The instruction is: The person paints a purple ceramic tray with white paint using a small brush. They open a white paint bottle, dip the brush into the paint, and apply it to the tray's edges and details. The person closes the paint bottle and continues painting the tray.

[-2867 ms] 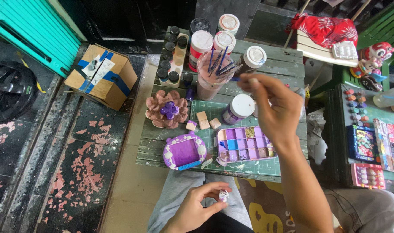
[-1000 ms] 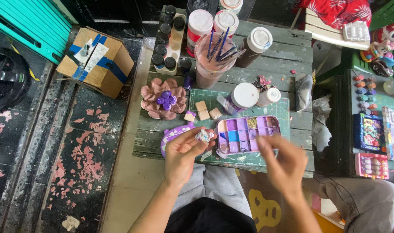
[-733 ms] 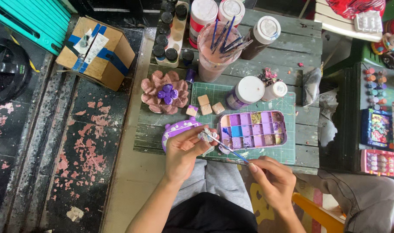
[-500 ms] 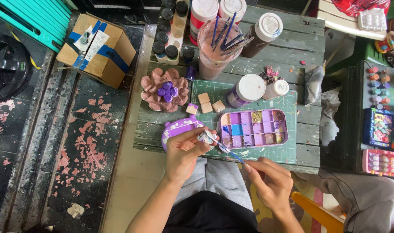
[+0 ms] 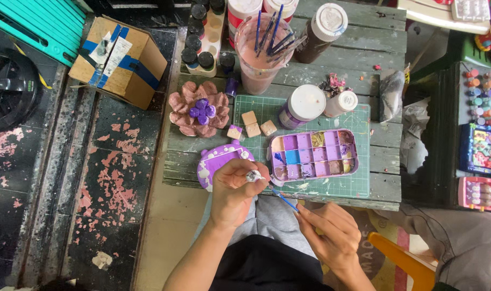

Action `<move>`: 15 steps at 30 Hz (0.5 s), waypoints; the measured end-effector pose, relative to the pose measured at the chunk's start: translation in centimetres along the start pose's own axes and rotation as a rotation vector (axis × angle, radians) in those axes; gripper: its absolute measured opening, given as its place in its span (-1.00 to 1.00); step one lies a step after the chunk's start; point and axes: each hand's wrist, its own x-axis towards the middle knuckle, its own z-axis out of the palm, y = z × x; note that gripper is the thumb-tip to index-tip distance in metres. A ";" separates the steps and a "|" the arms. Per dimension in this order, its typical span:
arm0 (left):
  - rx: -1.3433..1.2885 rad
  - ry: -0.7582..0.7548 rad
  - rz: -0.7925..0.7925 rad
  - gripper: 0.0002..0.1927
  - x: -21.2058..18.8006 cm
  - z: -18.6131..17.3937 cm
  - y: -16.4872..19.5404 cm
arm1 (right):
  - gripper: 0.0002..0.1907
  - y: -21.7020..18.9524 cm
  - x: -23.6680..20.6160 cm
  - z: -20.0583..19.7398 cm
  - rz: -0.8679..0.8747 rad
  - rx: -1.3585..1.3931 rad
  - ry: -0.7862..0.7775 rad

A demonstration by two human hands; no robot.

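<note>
Left hand (image 5: 232, 191) clenched on small figure (image 5: 253, 175); right hand (image 5: 331, 234) gripping brush (image 5: 282, 198), tip touching figure. Paint tray (image 5: 314, 155) just beyond.

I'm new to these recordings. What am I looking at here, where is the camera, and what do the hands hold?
No machine here: a person's two bare hands, filmed by a head-worn camera looking down. The left hand pinches a small pale figurine. The right hand holds a thin blue paintbrush, its tip at the figurine. On the wooden table lie a green cutting mat, a purple paint palette, a purple painted piece, a flower-shaped piece, paint jars and a cup of brushes.
</note>
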 end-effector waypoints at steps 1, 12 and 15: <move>0.003 0.014 -0.005 -0.66 -0.1 0.0 -0.1 | -0.74 0.1 -0.1 -0.1 0.004 -0.005 0.001; -0.051 0.163 0.143 -0.74 1.9 -1.7 0.0 | -0.73 3.2 -4.3 -1.4 0.185 0.126 0.130; 0.082 0.118 0.155 -0.70 1.4 -1.6 0.2 | -0.80 3.7 -5.6 -1.9 0.357 0.232 0.188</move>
